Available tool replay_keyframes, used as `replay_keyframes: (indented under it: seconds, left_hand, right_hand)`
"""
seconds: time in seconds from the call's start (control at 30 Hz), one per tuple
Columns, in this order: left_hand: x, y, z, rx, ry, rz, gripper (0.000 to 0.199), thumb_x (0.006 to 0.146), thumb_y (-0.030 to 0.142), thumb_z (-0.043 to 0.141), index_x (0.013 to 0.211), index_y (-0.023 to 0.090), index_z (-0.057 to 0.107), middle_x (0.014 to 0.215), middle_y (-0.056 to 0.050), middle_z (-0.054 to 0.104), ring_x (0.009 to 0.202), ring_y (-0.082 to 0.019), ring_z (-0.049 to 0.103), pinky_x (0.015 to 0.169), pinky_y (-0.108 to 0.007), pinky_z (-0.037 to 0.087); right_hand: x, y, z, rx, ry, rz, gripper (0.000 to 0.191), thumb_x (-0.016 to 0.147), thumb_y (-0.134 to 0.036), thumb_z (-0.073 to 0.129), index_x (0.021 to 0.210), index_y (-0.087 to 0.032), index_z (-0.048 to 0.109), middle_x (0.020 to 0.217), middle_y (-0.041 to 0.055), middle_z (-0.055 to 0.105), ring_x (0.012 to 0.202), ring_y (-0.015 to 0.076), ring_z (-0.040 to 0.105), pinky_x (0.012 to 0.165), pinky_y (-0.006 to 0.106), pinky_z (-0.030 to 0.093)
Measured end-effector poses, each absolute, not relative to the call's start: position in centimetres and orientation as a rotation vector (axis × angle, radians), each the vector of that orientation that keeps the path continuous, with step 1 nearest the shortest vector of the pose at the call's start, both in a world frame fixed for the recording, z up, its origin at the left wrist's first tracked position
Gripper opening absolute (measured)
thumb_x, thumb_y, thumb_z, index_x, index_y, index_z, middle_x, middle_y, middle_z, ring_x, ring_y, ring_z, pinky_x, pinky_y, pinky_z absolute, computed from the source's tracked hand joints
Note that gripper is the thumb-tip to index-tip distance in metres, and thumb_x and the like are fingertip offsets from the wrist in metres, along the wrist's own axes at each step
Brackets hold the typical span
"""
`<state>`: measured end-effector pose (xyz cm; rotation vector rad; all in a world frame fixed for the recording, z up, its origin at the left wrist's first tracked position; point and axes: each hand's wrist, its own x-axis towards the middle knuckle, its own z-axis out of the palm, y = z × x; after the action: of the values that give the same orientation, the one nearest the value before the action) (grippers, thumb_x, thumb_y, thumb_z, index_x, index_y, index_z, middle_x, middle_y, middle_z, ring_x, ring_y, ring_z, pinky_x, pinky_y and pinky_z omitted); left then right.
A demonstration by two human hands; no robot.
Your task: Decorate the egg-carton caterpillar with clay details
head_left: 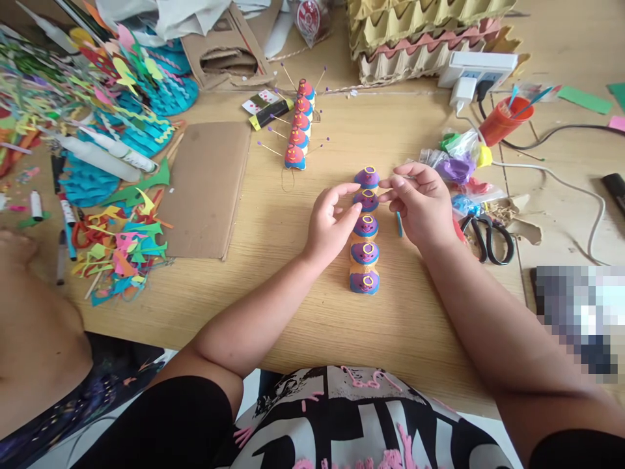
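Note:
A strip of egg-carton cups (365, 254) lies lengthwise before me on the table. Its cups are painted purple and blue, with yellow rings on top and small faces. My left hand (332, 218) is at the strip's left side near the upper cups, thumb and forefinger apart; whether they press on it I cannot tell. On the other side, my right hand (415, 202) has thumb and forefinger pinched together by the top cups. What they pinch is too small to make out. A thin blue stick (399, 224) lies below the right hand.
A red-painted egg-carton strip (297, 130) with purple-tipped sticks stands further back. Cardboard (205, 189) and colourful scraps (127, 247) lie left, beside another person's arm (34, 312). Scissors (488, 238), clay bags (459, 156), a red cup (505, 120) and a power strip (478, 68) are right.

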<state>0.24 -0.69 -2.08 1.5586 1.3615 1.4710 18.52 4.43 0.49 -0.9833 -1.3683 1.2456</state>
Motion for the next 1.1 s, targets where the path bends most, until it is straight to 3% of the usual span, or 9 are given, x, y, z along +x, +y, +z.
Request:
replay_keyframes:
  seconds: [0.1, 0.23, 0.4, 0.57, 0.77, 0.93, 1.1]
  left_hand:
    - [0.1, -1.2, -1.1, 1.777, 1.325, 1.511, 0.026, 0.098, 0.036, 0.073, 0.122, 0.028, 0.072, 0.128, -0.006, 0.075, 0.125, -0.021, 0.068, 0.1, -0.034, 0.057]
    - [-0.1, -1.5, -0.5, 1.944, 1.316, 1.554, 0.026, 0.1, 0.044, 0.07, 0.121, 0.028, 0.073, 0.125, -0.006, 0.075, 0.126, -0.022, 0.067, 0.112, -0.041, 0.054]
    - [-0.1, -1.3, -0.7, 1.957, 1.312, 1.572, 0.024, 0.102, 0.045, 0.067, 0.116, 0.028, 0.076, 0.12, -0.006, 0.074, 0.123, -0.022, 0.068, 0.113, -0.041, 0.054]
    - [-0.1, -1.3, -0.7, 1.962, 1.295, 1.584, 0.019, 0.103, 0.041, 0.067, 0.106, 0.026, 0.078, 0.116, -0.006, 0.075, 0.118, -0.021, 0.069, 0.111, -0.042, 0.054]
    - [0.0, -1.4, -0.4, 1.91, 1.321, 1.593, 0.024, 0.101, 0.049, 0.069, 0.1, 0.028, 0.08, 0.108, -0.005, 0.075, 0.111, -0.02, 0.07, 0.105, -0.04, 0.056]
    - [-0.1, -1.3, -0.7, 1.81, 1.325, 1.631, 0.03, 0.1, 0.055, 0.067, 0.1, 0.028, 0.081, 0.11, -0.005, 0.073, 0.114, -0.019, 0.071, 0.107, -0.039, 0.057]
    - [-0.1, -1.3, -0.8, 1.823, 1.29, 1.613, 0.026, 0.1, 0.052, 0.069, 0.105, 0.029, 0.079, 0.112, -0.005, 0.073, 0.115, -0.02, 0.07, 0.109, -0.04, 0.056]
  right_hand:
    - [18.0, 3.8, 1.1, -0.991, -1.347, 1.277, 0.052, 0.084, -0.075, 0.075, 0.105, -0.03, 0.061, 0.083, 0.0011, 0.073, 0.059, 0.0153, 0.067, 0.044, 0.028, 0.041]
    - [17.3, 2.8, 1.9, -0.934, -1.355, 1.349, 0.049, 0.081, -0.071, 0.081, 0.101, -0.03, 0.065, 0.075, -0.0007, 0.073, 0.054, 0.0143, 0.06, 0.043, 0.028, 0.042]
    - [17.1, 2.0, 2.5, -0.946, -1.436, 1.393, 0.049, 0.078, -0.066, 0.087, 0.108, -0.031, 0.07, 0.07, -0.0034, 0.072, 0.047, 0.0137, 0.055, 0.043, 0.03, 0.045]
    - [17.0, 1.8, 2.5, -0.928, -1.47, 1.419, 0.05, 0.077, -0.067, 0.087, 0.107, -0.03, 0.072, 0.066, -0.0032, 0.071, 0.047, 0.0136, 0.055, 0.044, 0.031, 0.047]
    - [17.1, 1.9, 2.5, -0.912, -1.485, 1.399, 0.053, 0.08, -0.075, 0.079, 0.105, -0.03, 0.074, 0.075, -0.0005, 0.07, 0.051, 0.0135, 0.056, 0.046, 0.031, 0.047]
    - [17.3, 2.1, 2.9, -0.883, -1.543, 1.394, 0.052, 0.079, -0.076, 0.08, 0.089, -0.025, 0.074, 0.075, 0.0019, 0.071, 0.058, 0.0135, 0.057, 0.049, 0.029, 0.046]
    - [17.4, 2.3, 3.0, -0.881, -1.516, 1.431, 0.052, 0.076, -0.074, 0.083, 0.079, -0.024, 0.069, 0.068, 0.0011, 0.07, 0.053, 0.0115, 0.053, 0.047, 0.028, 0.041]
